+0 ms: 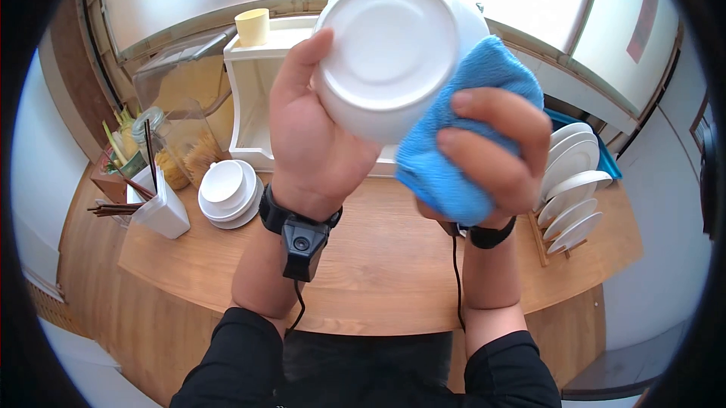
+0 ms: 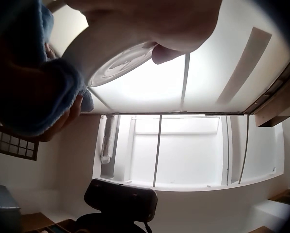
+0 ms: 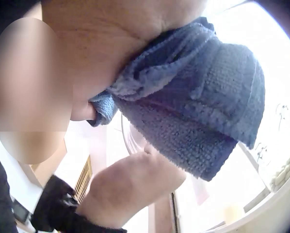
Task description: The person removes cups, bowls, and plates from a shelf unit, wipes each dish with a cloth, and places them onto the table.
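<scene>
My left hand holds a white bowl up in front of me, tilted so its round foot faces the head camera. The thumb lies along the bowl's left side; the other fingers are hidden behind it. In my right hand is a folded blue cloth, gripped with bent fingers and laid against the bowl's lower right side. From the left wrist, the bowl shows beside the dark blue cloth. The right wrist view shows the cloth hanging in folds over most of the bowl.
A wooden table lies below. Left stand stacked white dishes, a white holder with chopsticks and clear food containers. A yellow cup tops a white shelf. Right, white plates stand in a wooden rack.
</scene>
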A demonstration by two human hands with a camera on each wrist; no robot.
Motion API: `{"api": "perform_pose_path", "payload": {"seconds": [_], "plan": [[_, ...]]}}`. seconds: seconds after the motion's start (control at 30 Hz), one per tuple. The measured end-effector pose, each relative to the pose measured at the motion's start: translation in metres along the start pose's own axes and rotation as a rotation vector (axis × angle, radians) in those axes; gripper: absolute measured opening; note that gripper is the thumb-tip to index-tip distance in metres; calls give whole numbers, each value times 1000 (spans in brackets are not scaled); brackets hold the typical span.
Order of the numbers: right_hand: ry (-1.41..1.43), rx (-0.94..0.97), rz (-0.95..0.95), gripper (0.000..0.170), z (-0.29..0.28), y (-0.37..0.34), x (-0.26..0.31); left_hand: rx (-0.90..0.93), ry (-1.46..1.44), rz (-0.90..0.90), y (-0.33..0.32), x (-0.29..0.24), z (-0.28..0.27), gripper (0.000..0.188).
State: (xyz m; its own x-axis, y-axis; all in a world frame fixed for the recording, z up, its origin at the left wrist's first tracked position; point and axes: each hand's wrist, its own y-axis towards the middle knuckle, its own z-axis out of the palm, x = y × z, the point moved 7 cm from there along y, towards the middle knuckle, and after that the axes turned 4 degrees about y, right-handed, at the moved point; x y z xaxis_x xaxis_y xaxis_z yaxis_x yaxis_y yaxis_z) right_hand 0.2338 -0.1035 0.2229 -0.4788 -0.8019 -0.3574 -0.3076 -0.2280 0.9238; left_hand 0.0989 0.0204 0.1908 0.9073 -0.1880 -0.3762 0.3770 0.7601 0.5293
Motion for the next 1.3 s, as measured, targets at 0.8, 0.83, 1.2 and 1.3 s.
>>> {"api": "perform_pose_path", "payload": {"seconds": [0.8,0.83,1.2,1.3], "plan": [[355,303,132,45,60,-14,-6,-159,92,237,0,-13,-38,93],[353,299,135,45,61,-17,-7,-160,96,233,0,-12,-38,93],[100,211,74,38,19,-5,8,-53,680,421,5,22,15,98],[-11,185,38,40,4,0,-5,135,748,298,0,44,17,113]]}}
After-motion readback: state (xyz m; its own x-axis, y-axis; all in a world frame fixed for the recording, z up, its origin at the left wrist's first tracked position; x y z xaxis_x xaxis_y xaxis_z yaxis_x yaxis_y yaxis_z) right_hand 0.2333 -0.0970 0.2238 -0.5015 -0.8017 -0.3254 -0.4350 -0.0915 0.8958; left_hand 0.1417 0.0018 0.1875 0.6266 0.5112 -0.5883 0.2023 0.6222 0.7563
